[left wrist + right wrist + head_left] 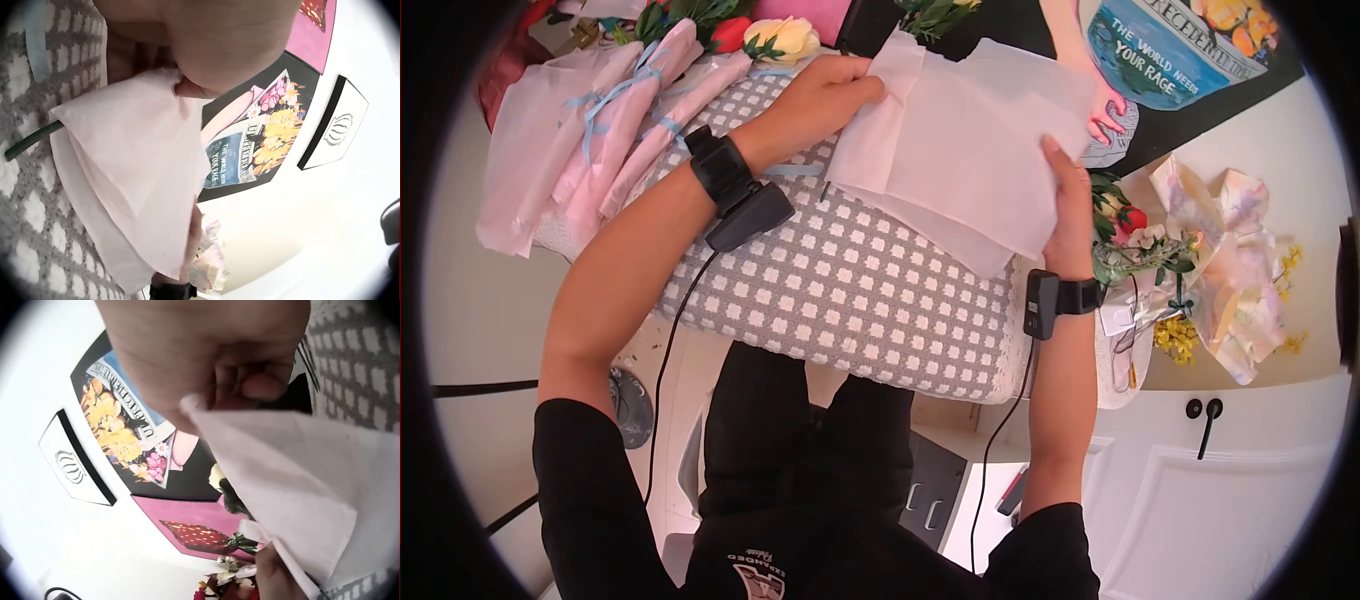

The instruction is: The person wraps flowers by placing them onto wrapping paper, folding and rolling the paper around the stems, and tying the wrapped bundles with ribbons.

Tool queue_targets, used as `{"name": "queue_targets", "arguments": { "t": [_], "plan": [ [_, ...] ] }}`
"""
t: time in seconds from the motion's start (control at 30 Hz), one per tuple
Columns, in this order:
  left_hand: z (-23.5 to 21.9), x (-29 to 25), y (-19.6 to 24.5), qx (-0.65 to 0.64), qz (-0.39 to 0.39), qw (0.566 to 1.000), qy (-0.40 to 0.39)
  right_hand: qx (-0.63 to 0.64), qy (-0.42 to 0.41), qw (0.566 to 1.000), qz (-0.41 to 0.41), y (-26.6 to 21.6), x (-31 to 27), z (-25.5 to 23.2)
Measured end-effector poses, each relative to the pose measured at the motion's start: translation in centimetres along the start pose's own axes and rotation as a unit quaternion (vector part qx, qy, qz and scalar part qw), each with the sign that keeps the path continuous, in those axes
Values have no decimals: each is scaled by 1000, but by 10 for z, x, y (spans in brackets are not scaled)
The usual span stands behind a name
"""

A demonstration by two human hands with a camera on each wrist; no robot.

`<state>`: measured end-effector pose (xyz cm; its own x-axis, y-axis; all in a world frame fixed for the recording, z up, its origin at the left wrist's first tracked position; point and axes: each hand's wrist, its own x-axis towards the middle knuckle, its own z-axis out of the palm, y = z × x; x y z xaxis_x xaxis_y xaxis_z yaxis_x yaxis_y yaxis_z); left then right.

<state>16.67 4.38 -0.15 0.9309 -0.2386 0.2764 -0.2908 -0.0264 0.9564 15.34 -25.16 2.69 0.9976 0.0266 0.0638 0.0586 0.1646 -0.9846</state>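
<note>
A pale pink sheet of wrapping paper stretches between my two hands, folded over in layers. My left hand pinches its upper left edge between thumb and fingers. On the right, my right hand grips the opposite edge, and the right wrist view shows a paper corner caught at its thumb. From under the paper's left side pokes a green stem. Beyond the far edge, green leaves and a flower show; the middle of the stem is hidden by the paper.
Pink wrapped bouquets with blue ribbons lie at the left, near a cream rose. A grey-and-white checked cloth covers the work surface. More flowers and a crumpled floral wrap lie right, below a poster.
</note>
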Motion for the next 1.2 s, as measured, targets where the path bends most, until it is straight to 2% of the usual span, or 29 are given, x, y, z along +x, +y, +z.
{"name": "queue_targets", "arguments": {
  "t": [0.07,0.13,0.2,0.23,0.27,0.33,0.37,0.4,0.47,0.5,0.53,0.57,0.6,0.63,0.67,0.73,0.83,0.9,0.93,1.0,1.03,1.17,1.2],
  "plan": [
    [3,-4,-5,-3,15,1000,16,29,-36,998,-43,-18,-23,16],
    [5,-3,-1,-30,14,999,-19,27,-40,997,-54,-22,-36,23],
    [9,1,-4,-74,16,997,-29,114,-68,989,-72,-18,-40,21],
    [10,2,-7,-121,13,992,-43,176,-104,978,-42,-18,-43,20],
    [8,3,-11,-120,13,992,-40,176,-106,978,-40,-15,-39,20],
    [11,-4,-3,-184,-62,976,-95,287,-232,927,-64,-4,-29,12],
    [13,-5,-4,-186,-64,976,-98,283,-254,924,-35,8,-17,3],
    [12,-4,-5,-223,-86,963,-125,310,-311,898,-37,18,-24,1],
    [9,-1,-13,-259,-104,948,-155,275,-421,861,-73,36,-6,-1],
    [8,-2,-26,-308,-105,930,-168,273,-420,862,-75,29,-8,6],
    [5,-6,-36,-359,-108,910,-179,60,-328,943,4,19,-12,17],
    [-11,3,-42,-341,-130,860,-357,-157,-214,960,88,17,-18,25],
    [7,-16,-27,-296,-81,916,-258,-158,-214,960,93,30,-23,33],
    [14,-19,-8,-227,-115,925,-283,-38,-157,983,87,46,-28,42],
    [20,-20,5,-155,-148,928,-306,82,-97,989,78,53,-31,46],
    [25,-22,6,-171,-146,930,-290,83,-96,989,74,52,-26,50],
    [20,-19,-1,-160,-130,925,-320,90,-89,990,64,55,-20,55],
    [16,-24,-6,-82,-39,970,-224,93,-82,990,67,60,-27,51],
    [13,-31,10,-86,-42,970,-225,94,-78,990,68,60,-29,47],
    [2,-42,46,-49,-140,957,-250,96,-72,991,60,55,-30,43],
    [7,-39,38,36,-63,974,-215,99,-70,991,54,54,-20,48],
    [16,-33,30,-46,-74,977,-193,112,-58,991,52,55,-25,35],
    [17,-30,20,-63,-48,978,-193,113,-54,991,54,63,-15,44]
  ]
}}
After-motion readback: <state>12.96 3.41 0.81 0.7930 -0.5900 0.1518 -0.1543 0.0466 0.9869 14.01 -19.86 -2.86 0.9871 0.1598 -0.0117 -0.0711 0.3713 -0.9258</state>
